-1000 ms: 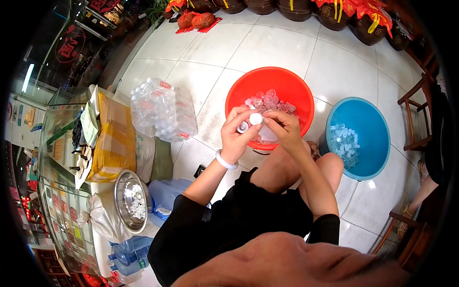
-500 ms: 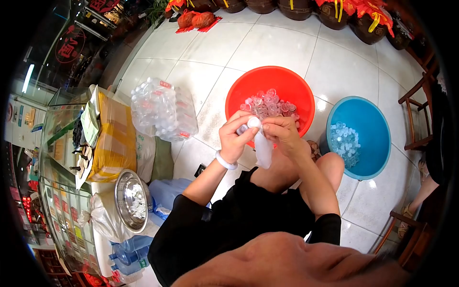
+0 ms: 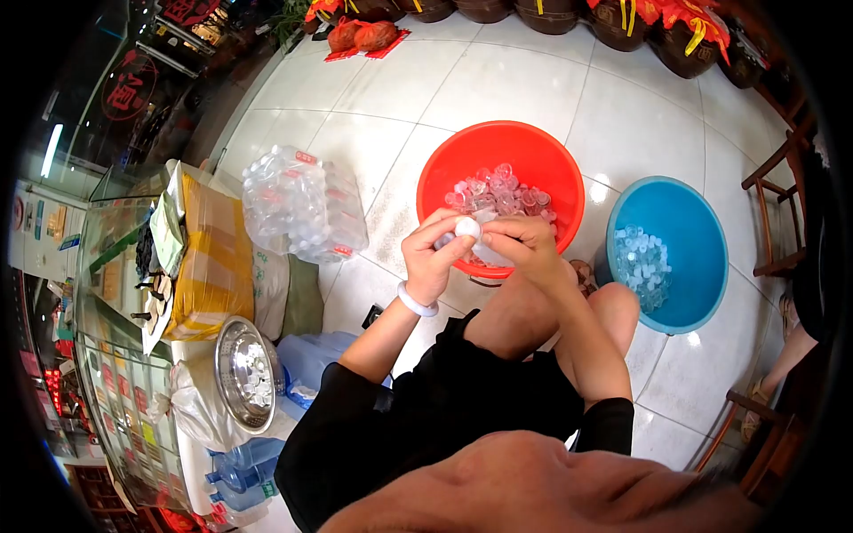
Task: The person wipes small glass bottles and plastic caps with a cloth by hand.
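A: From the largest, please: what to see first?

B: A tiled floor [image 3: 524, 80], and on it, in front, a red tub [image 3: 533, 149], wide and round. To the right, a little apart, a blue tub [image 3: 697, 253]. To the left, near the red tub but not touching, a wrapped pack of bottles [image 3: 298, 200]. Lower on the left, a steel bowl [image 3: 234, 351] with small white pieces [image 3: 258, 377] inside.

A: And within the tubs?

B: In the red one, a heap of clear pieces [image 3: 502, 186]; in the blue one, a pile of clear and whitish pieces [image 3: 643, 265].

A: Next in size?

B: Left hand [image 3: 431, 258] and right hand [image 3: 526, 244], both over the near side of the red tub. Blue tub on the right hand's side, steel bowl on the left's. Right fingertips pinched together on a thin white cloth [image 3: 486, 252], partly hidden.

A: And the smallest?

B: A white round piece [image 3: 467, 228], between the two hands. Held in the curled left hand, with a gap only as wide as the piece. Left hand the nearer; right fingertips just beside, touching or not, cannot tell. Round face upward; long axis covered by fingers, so also cannot tell.
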Motion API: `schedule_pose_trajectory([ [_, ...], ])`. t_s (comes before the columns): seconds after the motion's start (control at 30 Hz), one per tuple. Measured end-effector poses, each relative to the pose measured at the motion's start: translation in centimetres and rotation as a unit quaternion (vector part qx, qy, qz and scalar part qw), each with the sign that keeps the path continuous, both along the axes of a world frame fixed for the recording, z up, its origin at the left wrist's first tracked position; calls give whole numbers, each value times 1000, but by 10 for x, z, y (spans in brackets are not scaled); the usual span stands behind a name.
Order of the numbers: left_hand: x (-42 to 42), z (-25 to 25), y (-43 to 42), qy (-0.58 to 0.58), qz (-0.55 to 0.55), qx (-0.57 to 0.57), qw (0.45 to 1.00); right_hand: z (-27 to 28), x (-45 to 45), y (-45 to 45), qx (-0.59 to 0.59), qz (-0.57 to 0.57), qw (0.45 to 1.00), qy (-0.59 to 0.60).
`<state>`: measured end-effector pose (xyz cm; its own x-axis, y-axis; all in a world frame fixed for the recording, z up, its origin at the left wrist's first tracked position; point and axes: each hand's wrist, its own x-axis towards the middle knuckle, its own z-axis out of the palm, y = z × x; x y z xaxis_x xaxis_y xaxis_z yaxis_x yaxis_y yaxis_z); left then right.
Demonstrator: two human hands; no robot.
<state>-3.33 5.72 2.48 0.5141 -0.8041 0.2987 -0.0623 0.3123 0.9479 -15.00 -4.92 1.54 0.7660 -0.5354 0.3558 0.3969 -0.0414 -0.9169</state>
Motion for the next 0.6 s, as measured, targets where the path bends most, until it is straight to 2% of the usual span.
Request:
schedule_pose_trajectory([
  [0.03, -1, 0, 0, 12, -8, 0, 1000, 3, -1, 0, 74, 50, 996, -6],
  [0.07, -2, 1, 0, 24, -15, 0, 1000, 2, -3, -1, 74, 50, 996, -6],
  [0.13, -4, 5, -1, 34, -17, -6, 999, 1, -5, -1, 220, 117, 968, 22],
  [0.17, -5, 6, -1, 45, -20, -12, 999, -2, -3, 1, 219, 118, 968, 22],
  [0.23, -4, 4, -1, 52, -16, -13, 998, -7, 3, 8, 311, 84, 947, -3],
  [0.27, -4, 2, -2, 60, -13, -14, 998, -6, 5, 12, 311, 84, 947, -4],
  [0.3, -4, 1, -1, 59, -14, -15, 998, -3, 6, 16, 195, -14, 981, 12],
  [0.33, -4, -1, -1, 30, 7, -7, 1000, -1, 8, 18, 76, -113, 990, 27],
  [0.37, -5, -2, 0, 1, 28, 1, 1000, -1, 9, 19, 77, -113, 990, 26],
  [0.43, -6, -1, -1, -15, 41, -2, 999, -1, 12, 19, -95, -200, 975, -22],
  [0.57, -3, -5, 0, -7, 46, 2, 999, -4, 6, 10, -144, -164, 976, 16],
  [0.6, -4, -5, -1, -7, 45, 3, 999, 0, 5, 7, -41, -73, 996, 1],
])
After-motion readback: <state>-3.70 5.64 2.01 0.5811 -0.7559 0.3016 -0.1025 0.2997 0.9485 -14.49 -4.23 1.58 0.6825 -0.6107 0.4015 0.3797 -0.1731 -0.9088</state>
